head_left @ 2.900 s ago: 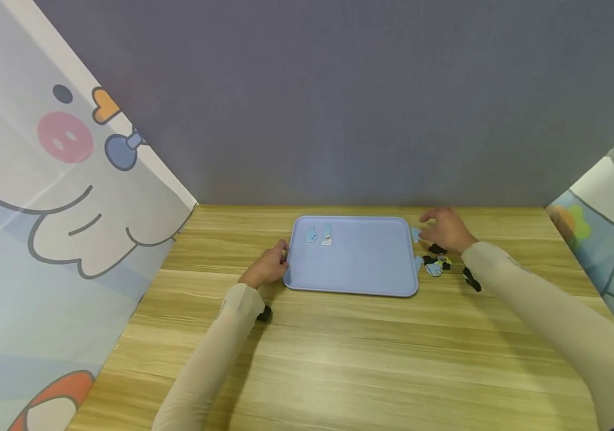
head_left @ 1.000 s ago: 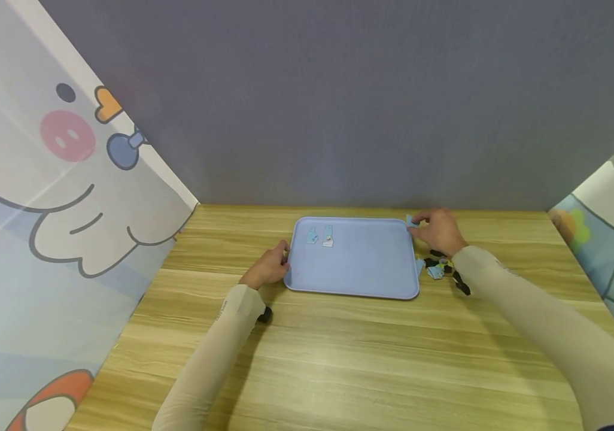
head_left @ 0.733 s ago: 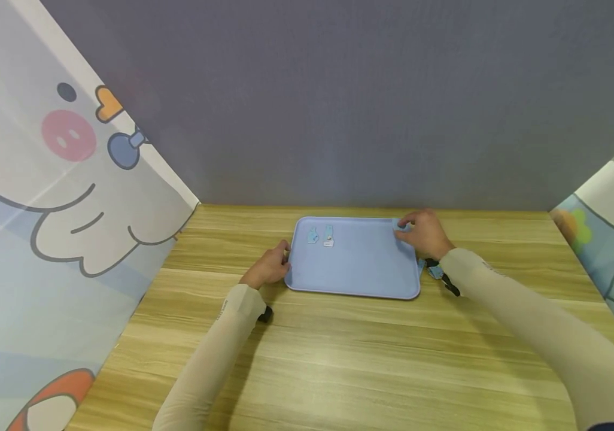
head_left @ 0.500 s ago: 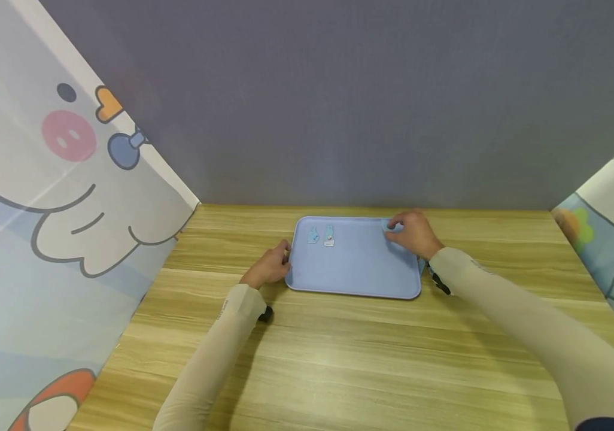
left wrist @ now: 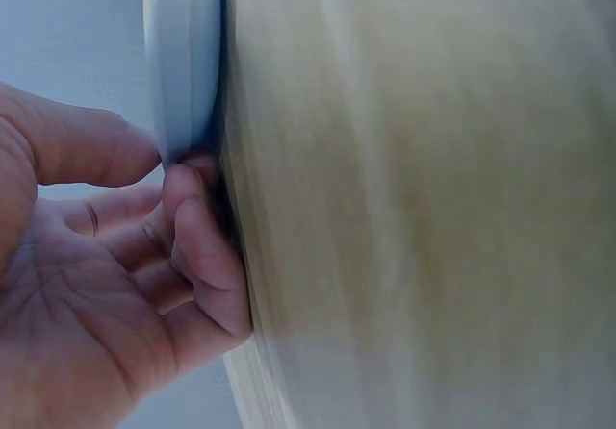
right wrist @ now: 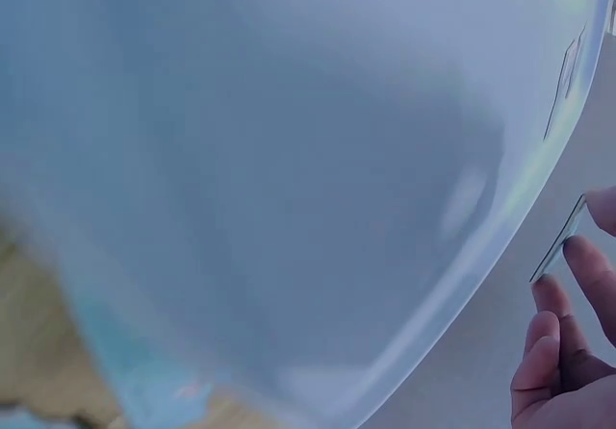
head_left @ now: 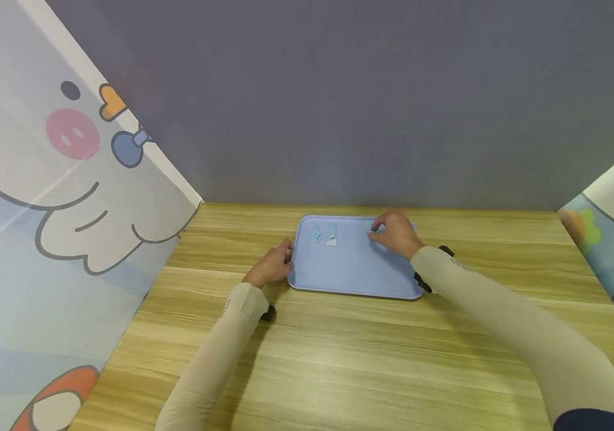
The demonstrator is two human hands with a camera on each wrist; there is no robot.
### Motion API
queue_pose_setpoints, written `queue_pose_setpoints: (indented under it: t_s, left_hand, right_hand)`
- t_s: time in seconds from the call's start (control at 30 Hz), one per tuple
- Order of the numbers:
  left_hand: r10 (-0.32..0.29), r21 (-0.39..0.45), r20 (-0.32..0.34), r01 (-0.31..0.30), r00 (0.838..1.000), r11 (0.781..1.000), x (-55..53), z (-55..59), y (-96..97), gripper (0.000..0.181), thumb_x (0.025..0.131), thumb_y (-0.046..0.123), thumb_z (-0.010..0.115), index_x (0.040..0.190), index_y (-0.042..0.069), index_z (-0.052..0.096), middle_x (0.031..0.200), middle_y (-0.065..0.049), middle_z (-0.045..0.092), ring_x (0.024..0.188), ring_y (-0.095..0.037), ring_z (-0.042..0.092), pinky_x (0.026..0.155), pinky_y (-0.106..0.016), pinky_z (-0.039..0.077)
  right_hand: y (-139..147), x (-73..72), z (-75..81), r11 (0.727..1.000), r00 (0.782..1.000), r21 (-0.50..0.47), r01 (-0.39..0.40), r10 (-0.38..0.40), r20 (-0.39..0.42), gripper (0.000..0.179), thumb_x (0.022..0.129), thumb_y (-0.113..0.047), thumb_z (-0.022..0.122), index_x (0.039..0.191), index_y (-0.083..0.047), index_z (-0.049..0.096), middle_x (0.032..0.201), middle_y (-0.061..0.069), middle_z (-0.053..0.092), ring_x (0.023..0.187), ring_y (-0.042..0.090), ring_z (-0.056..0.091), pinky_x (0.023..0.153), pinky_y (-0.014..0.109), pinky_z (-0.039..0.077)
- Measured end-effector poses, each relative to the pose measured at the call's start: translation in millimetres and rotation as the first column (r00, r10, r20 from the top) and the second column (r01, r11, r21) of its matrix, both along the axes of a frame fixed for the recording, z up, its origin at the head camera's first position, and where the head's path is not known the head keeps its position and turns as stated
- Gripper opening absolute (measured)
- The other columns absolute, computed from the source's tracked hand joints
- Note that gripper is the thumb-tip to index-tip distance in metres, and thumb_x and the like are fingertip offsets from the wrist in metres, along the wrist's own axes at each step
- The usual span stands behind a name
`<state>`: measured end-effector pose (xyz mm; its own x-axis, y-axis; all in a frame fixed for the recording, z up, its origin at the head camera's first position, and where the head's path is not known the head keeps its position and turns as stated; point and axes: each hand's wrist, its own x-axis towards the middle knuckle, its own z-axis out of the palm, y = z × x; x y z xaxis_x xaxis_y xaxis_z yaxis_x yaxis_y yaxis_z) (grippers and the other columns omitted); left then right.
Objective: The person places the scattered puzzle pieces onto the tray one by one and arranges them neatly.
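Note:
My left hand (head_left: 271,264) grips the left rim of the light-blue tray (head_left: 352,272); in the left wrist view the thumb is on the rim (left wrist: 183,63) and the fingers are curled beneath it. Over the tray's back right part is my right hand (head_left: 397,234), pinching a thin flat light-blue piece (right wrist: 558,239) between thumb and fingers. The right wrist view has that piece edge-on, above the tray's rim. Two flat pieces lie side by side in the tray's back left: a light-blue one (head_left: 315,234) and a blue-and-white one (head_left: 332,235).
Right of the tray, a dark piece (head_left: 446,250) shows beside the sleeve, which hides most of the small pile there. A light-blue piece (right wrist: 144,362) lies by the tray's edge. A grey panel (head_left: 339,108) stands behind the wooden table (head_left: 339,359).
My right hand has picked up a light-blue piece from the tray's right side and carried it leftward over the tray. The left hand stays at the left rim.

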<state>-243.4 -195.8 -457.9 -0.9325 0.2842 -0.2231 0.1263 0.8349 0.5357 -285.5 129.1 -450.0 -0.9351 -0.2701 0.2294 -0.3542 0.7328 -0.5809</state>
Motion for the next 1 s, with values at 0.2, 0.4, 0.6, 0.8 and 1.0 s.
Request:
queue_pose_setpoints:
  t_s: [0.2, 0.4, 0.6, 0.8, 1.0]
  left_hand:
    - [0.001, 0.001, 0.009, -0.001, 1.000, 1.000, 0.2, 0.1, 0.3, 0.032, 0.092, 0.005, 0.054, 0.121, 0.007, 0.041, 0.086, -0.008, 0.056, 0.071, -0.021, 0.054, 0.063, -0.031, 0.045]
    - [-0.009, 0.011, 0.006, 0.009, 1.000, 1.000, -1.2, -0.9, 0.5, 0.032, 0.092, 0.005, 0.053, 0.121, 0.006, 0.040, 0.086, -0.008, 0.056, 0.071, -0.021, 0.054, 0.063, -0.032, 0.045]
    - [-0.011, 0.012, 0.001, 0.011, 1.000, 1.000, -1.7, -4.2, -2.0, 0.031, 0.092, 0.005, 0.054, 0.120, 0.006, 0.040, 0.086, -0.008, 0.056, 0.071, -0.021, 0.054, 0.063, -0.031, 0.045]
    - [-0.010, 0.014, -0.005, 0.010, 1.000, 1.000, -1.0, -4.1, -3.8, 0.031, 0.092, 0.005, 0.054, 0.120, 0.006, 0.040, 0.085, -0.008, 0.056, 0.070, -0.021, 0.054, 0.062, -0.032, 0.045]
    - [-0.010, 0.023, -0.002, 0.010, 1.000, 1.000, -1.2, -2.9, -2.5, 0.032, 0.092, 0.005, 0.053, 0.121, 0.007, 0.041, 0.087, -0.008, 0.057, 0.071, -0.021, 0.054, 0.063, -0.032, 0.045]
  right_hand:
    - [-13.9, -3.7, -3.7, 1.000, 1.000, 0.007, -0.024, 0.024, 0.015, 0.016, 0.076, -0.015, 0.076, 0.084, -0.001, 0.073, 0.097, 0.018, 0.065, 0.102, 0.037, 0.053, 0.093, 0.046, 0.038]
    - [-23.1, -5.6, -6.0, 0.999, 0.999, 0.009, -0.034, 0.034, 0.023, 0.015, 0.076, -0.014, 0.077, 0.083, -0.001, 0.073, 0.090, 0.015, 0.065, 0.098, 0.035, 0.052, 0.090, 0.045, 0.039]
    - [-32.0, -8.5, -12.0, 0.999, 0.998, -0.014, -0.031, 0.031, 0.048, 0.013, 0.074, -0.012, 0.078, 0.080, -0.002, 0.072, 0.085, 0.012, 0.065, 0.094, 0.033, 0.051, 0.087, 0.044, 0.040]
    - [-42.2, -11.5, -16.5, 0.999, 0.999, 0.006, -0.035, 0.035, 0.035, 0.012, 0.074, -0.012, 0.078, 0.078, -0.002, 0.072, 0.080, 0.010, 0.065, 0.090, 0.033, 0.050, 0.084, 0.044, 0.040]
    - [-51.6, -11.6, -18.9, 1.000, 0.998, 0.014, -0.007, 0.006, 0.059, 0.012, 0.075, -0.011, 0.078, 0.079, -0.002, 0.072, 0.081, 0.010, 0.063, 0.089, 0.031, 0.049, 0.089, 0.044, 0.038]
